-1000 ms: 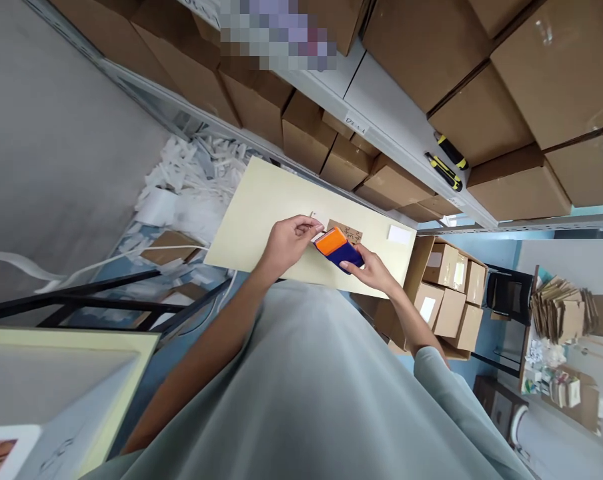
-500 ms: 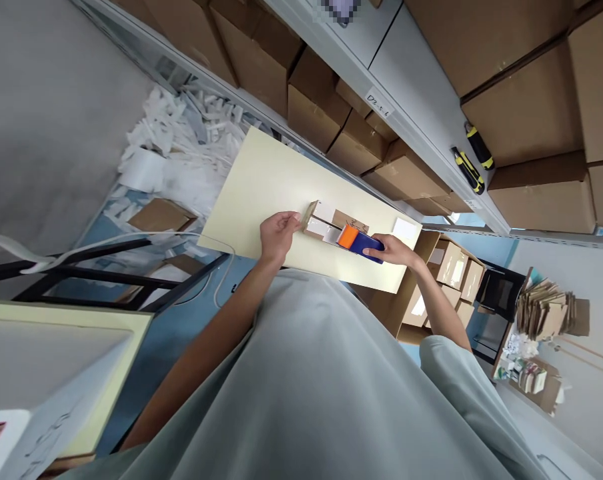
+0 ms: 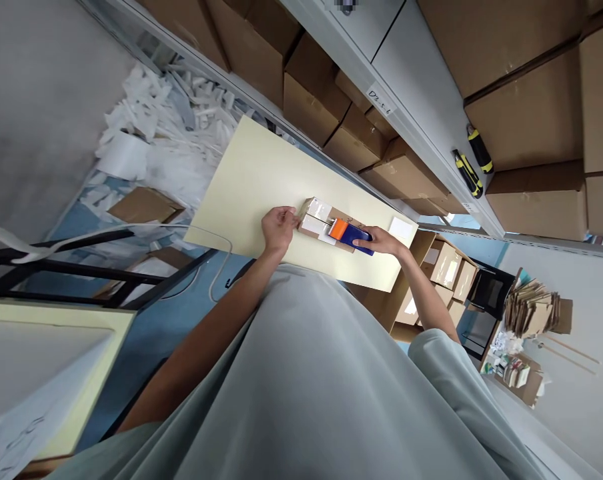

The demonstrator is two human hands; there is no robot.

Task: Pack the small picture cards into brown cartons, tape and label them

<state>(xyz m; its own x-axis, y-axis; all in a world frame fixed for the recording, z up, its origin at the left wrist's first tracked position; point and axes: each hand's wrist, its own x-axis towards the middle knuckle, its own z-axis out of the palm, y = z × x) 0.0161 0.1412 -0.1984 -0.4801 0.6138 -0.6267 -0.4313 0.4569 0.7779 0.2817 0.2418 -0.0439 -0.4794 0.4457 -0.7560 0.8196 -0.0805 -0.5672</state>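
Observation:
A small brown cardboard box (image 3: 315,217) with white labels lies on a pale yellow table (image 3: 261,180). My left hand (image 3: 277,227) presses against the box's left end with fingers curled on it. My right hand (image 3: 385,241) grips an orange and blue tape dispenser (image 3: 349,233), which rests on top of the box near its right end. A loose white label (image 3: 400,229) lies on the table just beyond the dispenser.
Grey shelving (image 3: 406,100) stacked with brown cartons runs behind the table; two yellow-black utility knives (image 3: 471,160) lie on a shelf. An open carton of small boxes (image 3: 446,273) stands to the right. White paper scraps (image 3: 166,133) heap on the floor at left. A black frame (image 3: 81,267) stands near left.
The box now lies flat on the table with my left hand at its end. My right hand has lowered the tape dispenser onto the box and drawn it along the top.

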